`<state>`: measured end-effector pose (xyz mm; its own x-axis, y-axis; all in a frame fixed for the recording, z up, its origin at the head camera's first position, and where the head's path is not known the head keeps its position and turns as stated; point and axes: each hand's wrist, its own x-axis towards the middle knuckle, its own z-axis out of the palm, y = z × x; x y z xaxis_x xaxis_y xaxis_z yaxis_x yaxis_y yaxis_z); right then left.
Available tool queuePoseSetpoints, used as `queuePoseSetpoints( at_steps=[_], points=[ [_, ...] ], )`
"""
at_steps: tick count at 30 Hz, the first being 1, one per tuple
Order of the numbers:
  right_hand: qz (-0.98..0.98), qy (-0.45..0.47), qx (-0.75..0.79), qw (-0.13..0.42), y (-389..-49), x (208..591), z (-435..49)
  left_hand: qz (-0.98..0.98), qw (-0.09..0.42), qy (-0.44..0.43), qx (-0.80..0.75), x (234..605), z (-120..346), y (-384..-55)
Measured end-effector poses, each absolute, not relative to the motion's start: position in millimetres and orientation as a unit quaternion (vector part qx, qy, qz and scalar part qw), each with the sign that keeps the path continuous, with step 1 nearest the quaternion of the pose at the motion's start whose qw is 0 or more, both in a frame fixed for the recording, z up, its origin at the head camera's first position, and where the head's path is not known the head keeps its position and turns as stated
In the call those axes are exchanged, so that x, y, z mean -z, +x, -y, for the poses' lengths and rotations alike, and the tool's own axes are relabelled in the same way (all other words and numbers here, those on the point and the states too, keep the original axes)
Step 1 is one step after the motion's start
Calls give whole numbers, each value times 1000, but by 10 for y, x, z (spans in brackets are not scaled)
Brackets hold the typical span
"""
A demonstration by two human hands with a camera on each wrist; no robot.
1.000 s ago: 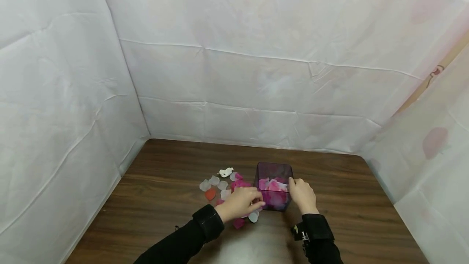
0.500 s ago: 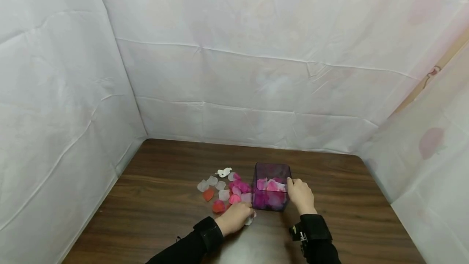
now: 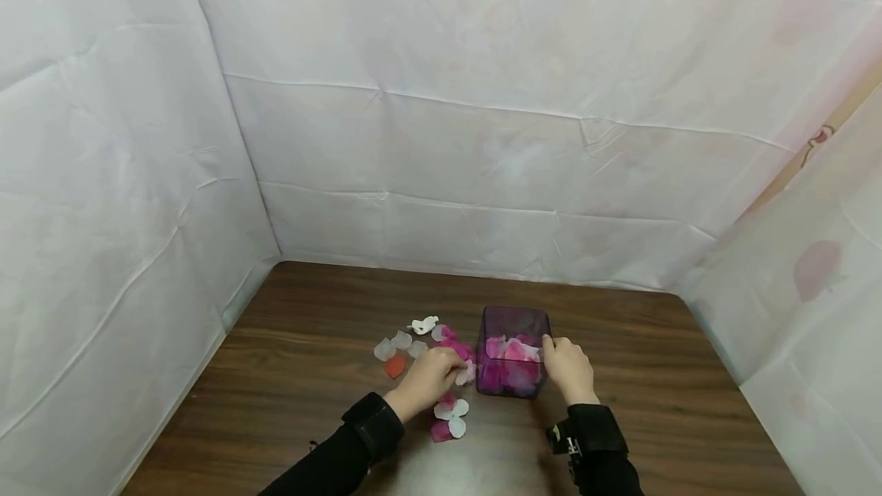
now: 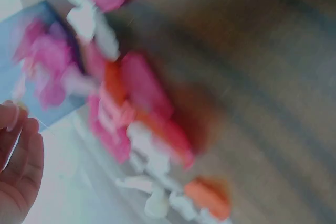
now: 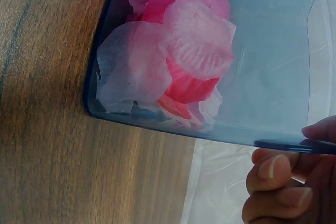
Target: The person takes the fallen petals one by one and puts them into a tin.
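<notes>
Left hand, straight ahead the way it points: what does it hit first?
Probably the loose pink petals beside the purple box, then the box itself. Height is unclear: if the left hand is raised enough, it may pass over those petals and meet the box first.

The desk (image 3: 262, 373) is brown wood with dark streaks and round far corners. A big white sheet (image 3: 475, 159) with fold lines hangs at the far side. Another white sheet (image 3: 103, 213) hangs on the left. The right sheet (image 3: 850, 343) has a pink spot (image 3: 818, 270). A tan strip (image 3: 785, 181) shows between it and the far one.
</notes>
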<state>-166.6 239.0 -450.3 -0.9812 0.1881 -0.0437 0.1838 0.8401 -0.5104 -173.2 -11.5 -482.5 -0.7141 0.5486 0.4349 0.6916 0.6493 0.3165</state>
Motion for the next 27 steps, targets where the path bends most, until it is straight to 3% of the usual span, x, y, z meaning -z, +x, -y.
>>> queuePoseSetpoints(
  at_steps=[7, 11, 20, 27],
  points=[
    [961, -96, -261, 7, -1660, 4500, -2389, 880, 177, -297, 326, 4536, 122, -1850],
    [961, -95, -259, 7, -1660, 4490, -2385, 861, 166, -284, 388, 4368, 69, -1942],
    [959, -99, -266, 1, -1655, 4476, -2363, 834, 167, -305, 428, 4155, -207, -2040],
    [959, -101, -264, 6, -1670, 4471, -2374, 831, 114, -344, 423, 4150, -433, -2009]
  ],
)
